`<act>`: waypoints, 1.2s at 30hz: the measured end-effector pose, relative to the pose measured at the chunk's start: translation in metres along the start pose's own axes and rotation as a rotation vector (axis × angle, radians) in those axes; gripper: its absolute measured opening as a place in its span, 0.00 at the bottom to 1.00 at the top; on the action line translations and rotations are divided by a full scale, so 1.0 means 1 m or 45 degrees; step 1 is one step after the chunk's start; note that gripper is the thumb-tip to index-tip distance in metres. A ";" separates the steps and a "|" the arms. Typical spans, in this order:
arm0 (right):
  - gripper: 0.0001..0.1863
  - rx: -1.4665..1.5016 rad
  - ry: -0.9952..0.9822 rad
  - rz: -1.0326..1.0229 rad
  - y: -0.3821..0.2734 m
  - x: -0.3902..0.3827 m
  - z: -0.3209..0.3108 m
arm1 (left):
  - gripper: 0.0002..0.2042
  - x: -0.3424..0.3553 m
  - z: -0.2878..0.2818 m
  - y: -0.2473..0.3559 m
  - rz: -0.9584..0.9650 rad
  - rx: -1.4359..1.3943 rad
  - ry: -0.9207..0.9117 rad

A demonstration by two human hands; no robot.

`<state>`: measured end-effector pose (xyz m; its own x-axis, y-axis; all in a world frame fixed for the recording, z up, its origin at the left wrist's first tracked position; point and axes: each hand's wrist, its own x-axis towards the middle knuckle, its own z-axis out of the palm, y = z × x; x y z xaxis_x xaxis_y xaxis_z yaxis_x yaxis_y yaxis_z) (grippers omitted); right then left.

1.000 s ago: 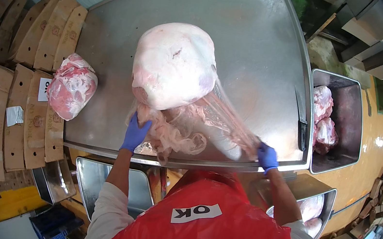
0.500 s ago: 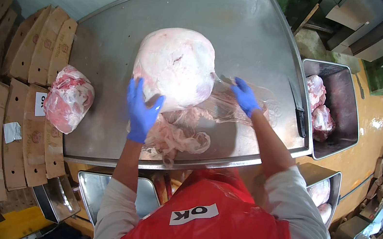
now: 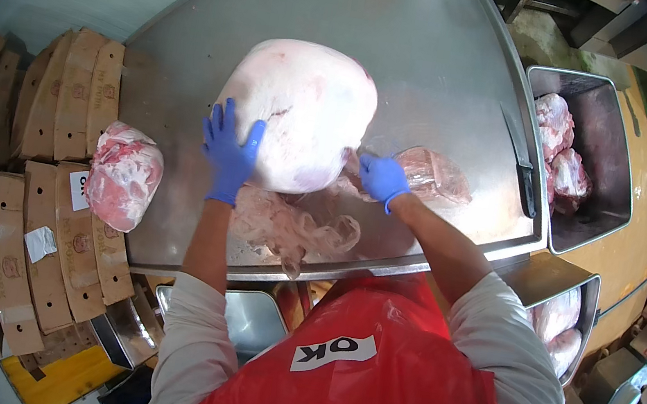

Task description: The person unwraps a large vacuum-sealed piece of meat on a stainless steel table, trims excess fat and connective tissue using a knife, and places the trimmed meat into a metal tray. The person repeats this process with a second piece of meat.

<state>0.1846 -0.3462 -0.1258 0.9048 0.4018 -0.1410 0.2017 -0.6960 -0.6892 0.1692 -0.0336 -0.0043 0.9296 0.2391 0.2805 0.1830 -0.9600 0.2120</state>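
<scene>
A large, pale slab of meat (image 3: 304,104) lies on the steel table (image 3: 434,60) before me. Spread flat with thumb and fingers apart, my blue-gloved left hand (image 3: 230,152) rests against its near left edge. My right hand (image 3: 381,179), also gloved in blue, is closed on clear plastic wrap (image 3: 434,176) beside the meat's near right edge. More of that crumpled, pinkish film (image 3: 294,231) bunches up between the meat and the table's front rim; some runs under the meat.
A knife (image 3: 522,168) with a black handle lies along the table's right side. Another meat piece (image 3: 126,177) sits at the left edge by stacked cardboard boxes (image 3: 28,243). On the right, a metal bin (image 3: 593,170) holds meat; a second bin (image 3: 584,321) stands nearer.
My right hand has moved left and nearer to the meat and closed on the wrap, drawing it together. My left hand has moved slightly up along the meat's edge. The view has shifted a little.
</scene>
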 end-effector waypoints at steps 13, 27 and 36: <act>0.11 0.541 -0.293 0.182 -0.011 -0.098 0.029 | 0.28 -0.183 0.026 0.028 -0.783 -1.313 -0.072; 0.11 0.362 -0.251 0.023 -0.053 -0.098 -0.018 | 0.54 -0.130 0.011 0.048 -1.537 -2.625 -0.535; 0.07 0.496 -0.107 -0.285 -0.078 -0.090 -0.021 | 0.50 -0.094 -0.010 0.060 -1.455 -2.413 -0.593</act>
<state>0.0948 -0.3405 -0.0445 0.8182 0.5749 -0.0040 0.2185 -0.3173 -0.9228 0.0896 -0.1119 -0.0089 0.7294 0.1011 -0.6766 0.3685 0.7752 0.5131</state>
